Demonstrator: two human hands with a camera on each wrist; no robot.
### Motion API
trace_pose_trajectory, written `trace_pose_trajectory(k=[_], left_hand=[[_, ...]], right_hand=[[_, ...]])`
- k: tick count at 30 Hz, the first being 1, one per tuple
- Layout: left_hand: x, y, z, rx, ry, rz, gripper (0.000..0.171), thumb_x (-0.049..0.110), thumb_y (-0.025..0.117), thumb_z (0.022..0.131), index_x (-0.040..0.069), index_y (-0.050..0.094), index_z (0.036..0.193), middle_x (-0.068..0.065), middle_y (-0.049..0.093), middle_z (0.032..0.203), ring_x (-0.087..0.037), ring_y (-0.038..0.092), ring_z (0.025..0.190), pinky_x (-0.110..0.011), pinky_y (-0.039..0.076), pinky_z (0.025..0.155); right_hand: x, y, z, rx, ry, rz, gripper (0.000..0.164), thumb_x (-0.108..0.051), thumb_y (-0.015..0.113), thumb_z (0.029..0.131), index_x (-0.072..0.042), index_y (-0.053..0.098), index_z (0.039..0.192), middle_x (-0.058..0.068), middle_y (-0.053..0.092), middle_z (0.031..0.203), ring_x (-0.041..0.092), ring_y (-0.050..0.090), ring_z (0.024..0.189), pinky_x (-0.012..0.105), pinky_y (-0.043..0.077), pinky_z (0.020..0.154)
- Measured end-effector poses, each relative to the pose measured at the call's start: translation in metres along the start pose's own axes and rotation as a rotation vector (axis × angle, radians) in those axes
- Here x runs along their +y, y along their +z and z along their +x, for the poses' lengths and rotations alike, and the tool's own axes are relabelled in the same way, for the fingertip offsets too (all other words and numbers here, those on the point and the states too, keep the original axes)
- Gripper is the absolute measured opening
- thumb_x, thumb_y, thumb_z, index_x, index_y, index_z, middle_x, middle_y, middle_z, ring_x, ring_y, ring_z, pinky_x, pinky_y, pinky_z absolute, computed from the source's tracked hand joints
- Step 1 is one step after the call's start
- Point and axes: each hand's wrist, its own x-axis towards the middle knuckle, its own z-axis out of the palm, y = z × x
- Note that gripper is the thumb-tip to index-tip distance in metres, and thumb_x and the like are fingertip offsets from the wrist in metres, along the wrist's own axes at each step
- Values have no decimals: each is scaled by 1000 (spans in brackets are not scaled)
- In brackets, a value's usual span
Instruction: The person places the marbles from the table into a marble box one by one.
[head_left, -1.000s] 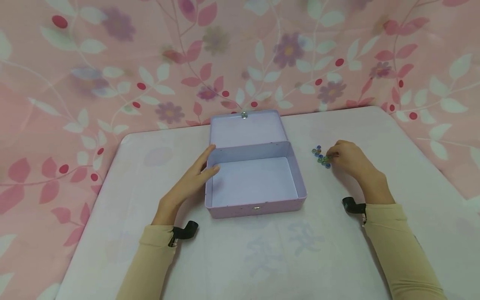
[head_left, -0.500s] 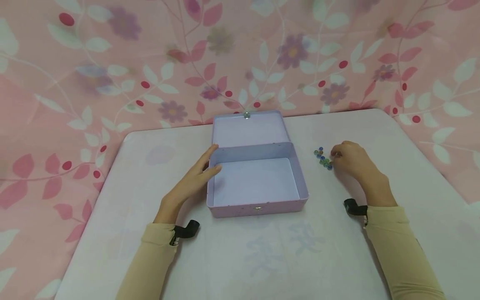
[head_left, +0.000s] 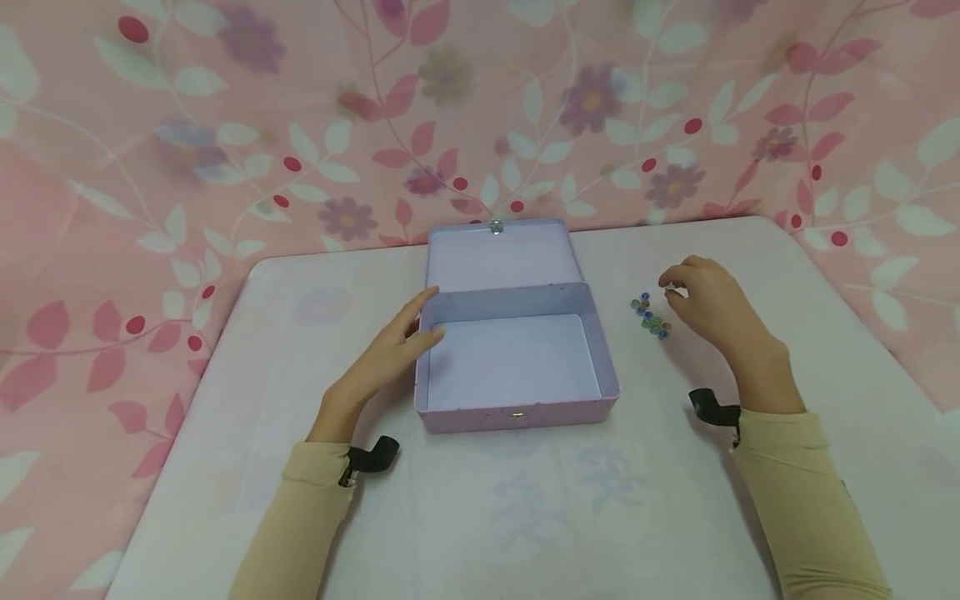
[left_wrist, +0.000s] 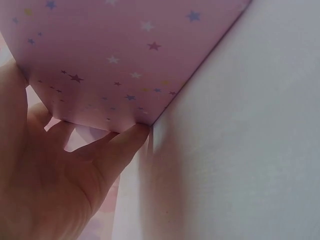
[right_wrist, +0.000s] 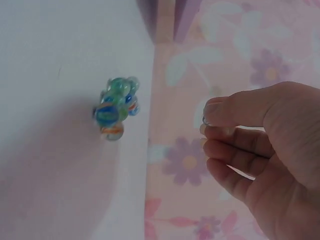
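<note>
A lilac tin box (head_left: 465, 419) stands with its hinged lid (head_left: 504, 257) raised at the back. My left hand (head_left: 381, 358) rests against its left wall, fingers extended and thumb tip at the rim. The left wrist view shows the fingers (left_wrist: 122, 147) touching the star-printed wall (left_wrist: 125, 45). My right hand (head_left: 712, 308) is raised a little to the right of the box. Its thumb and forefinger pinch a small glass marble (right_wrist: 205, 119), mostly hidden by the fingertips. Below and left of that hand, several coloured glass marbles (head_left: 655, 324) lie clustered on the cloth.
A white cloth with faint prints covers the table (head_left: 570, 517). Behind it hangs a pink floral curtain (head_left: 480, 108), close to the raised lid. Black wrist cameras (head_left: 375, 455) project from both sleeves.
My right hand has lifted from beside the cluster, with a marble pinched in its fingertips. The left hand keeps its place on the box. The head view has shifted slightly.
</note>
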Motion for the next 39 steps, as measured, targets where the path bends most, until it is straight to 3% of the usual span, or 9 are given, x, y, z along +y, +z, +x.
trace_pose_trajectory(k=[6, 14, 23, 30, 34, 39], left_hand=[[24, -1, -10, -13, -2, -7, 69, 31, 55, 102, 30, 19, 160, 1, 9, 168, -41, 14, 153, -57, 18, 124], [25, -1, -11, -16, 14, -17, 68, 28, 54, 102, 29, 19, 160, 1, 9, 168, -39, 14, 153, -55, 17, 124], [24, 0, -11, -17, 18, -24, 67, 27, 53, 103, 27, 18, 160, 0, 8, 169, -39, 13, 154, -56, 17, 124], [24, 0, -12, -16, 8, -23, 68, 30, 54, 102, 30, 18, 160, 1, 7, 168, -39, 13, 153, -56, 18, 124], [24, 0, -13, -15, -5, -29, 68, 31, 54, 102, 33, 18, 159, 3, 7, 168, -40, 13, 153, -56, 18, 124], [24, 0, -12, -14, 3, -27, 68, 31, 54, 102, 30, 18, 160, 1, 7, 169, -41, 13, 153, -57, 18, 123]], right_hand=[[-20, -4, 5, 54, -76, 57, 16, 4, 65, 86, 0, 72, 100, 16, 65, 94, 35, 60, 94, 51, 49, 84], [-52, -5, 8, 74, -165, 134, 16, 5, 69, 86, -3, 74, 99, 11, 68, 97, 30, 60, 97, 47, 50, 83], [-93, 7, 3, 4, -299, 159, 18, 6, 71, 84, -5, 74, 98, 9, 65, 97, 26, 59, 95, 42, 54, 80], [-126, 27, -2, -134, -383, 144, 16, 2, 75, 83, -7, 76, 97, 6, 65, 96, 22, 61, 93, 37, 57, 81], [-136, 40, -5, -185, -435, 103, 15, 2, 76, 82, -6, 76, 94, 5, 65, 93, 21, 61, 90, 36, 57, 82], [-144, 50, -9, -271, -442, 43, 15, 2, 74, 82, -7, 77, 94, 3, 65, 91, 21, 61, 88, 36, 56, 82]])
